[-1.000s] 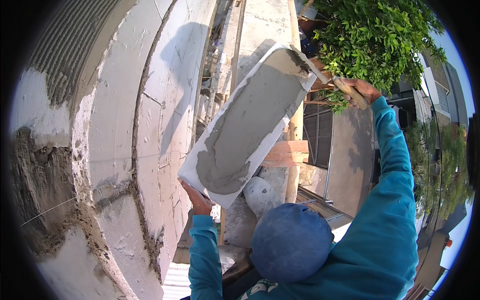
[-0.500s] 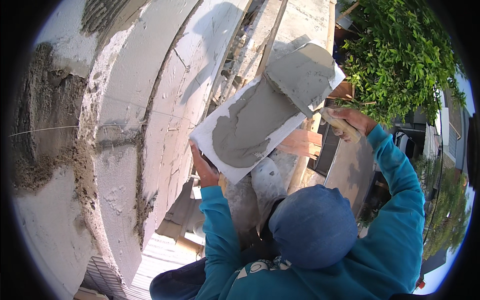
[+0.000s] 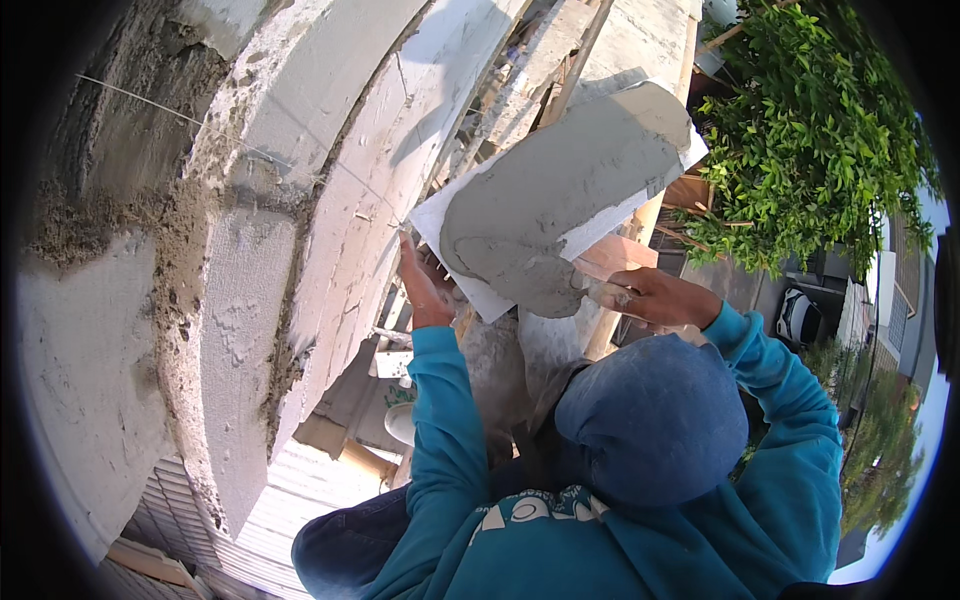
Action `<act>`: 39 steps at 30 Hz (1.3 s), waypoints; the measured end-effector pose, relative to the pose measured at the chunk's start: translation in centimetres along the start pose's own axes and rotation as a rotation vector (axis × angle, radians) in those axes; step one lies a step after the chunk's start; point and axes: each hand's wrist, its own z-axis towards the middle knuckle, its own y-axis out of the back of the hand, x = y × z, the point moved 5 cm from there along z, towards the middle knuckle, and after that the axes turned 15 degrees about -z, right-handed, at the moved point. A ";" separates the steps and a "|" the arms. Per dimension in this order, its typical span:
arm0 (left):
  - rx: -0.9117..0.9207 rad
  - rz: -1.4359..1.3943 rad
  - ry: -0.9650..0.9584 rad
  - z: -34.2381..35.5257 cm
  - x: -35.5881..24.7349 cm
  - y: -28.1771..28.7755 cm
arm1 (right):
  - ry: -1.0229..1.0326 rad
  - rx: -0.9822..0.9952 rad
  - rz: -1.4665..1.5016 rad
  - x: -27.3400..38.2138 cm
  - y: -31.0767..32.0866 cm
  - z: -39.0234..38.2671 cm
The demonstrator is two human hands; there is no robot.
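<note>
Mortar-coated white block [image 3: 560, 215] looks heavy, brittle and slick on its wet face, so take the bare near edges where co-worker's left-side hand [image 3: 420, 285] and right-side hand [image 3: 648, 297] cup it; own hands out of view, grip unknown.

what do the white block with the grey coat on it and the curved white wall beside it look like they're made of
The white rectangular block looks like lightweight aerated concrete or a foam-like masonry block: chalky matt white with crisp edges. The grey coat on its face looks like wet cement mortar, smooth and trowelled. The curved white wall seems built of the same blocks, with rough grey-brown mortar joints.
</note>
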 end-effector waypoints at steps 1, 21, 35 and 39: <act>0.004 -0.002 0.005 0.0 -0.1 0.0 | 0.052 -0.108 -0.170 0.1 0.7 -0.9; 0.070 0.033 0.017 -0.2 -0.2 -0.9 | -0.110 -0.806 -0.058 -14.7 -2.8 -2.4; 0.047 0.049 -0.001 -0.5 -0.6 -0.9 | -0.136 -0.952 -0.150 -17.7 1.5 0.6; 0.058 0.095 0.004 -0.5 -0.6 -0.8 | -0.151 -1.212 -0.223 -23.6 7.2 2.1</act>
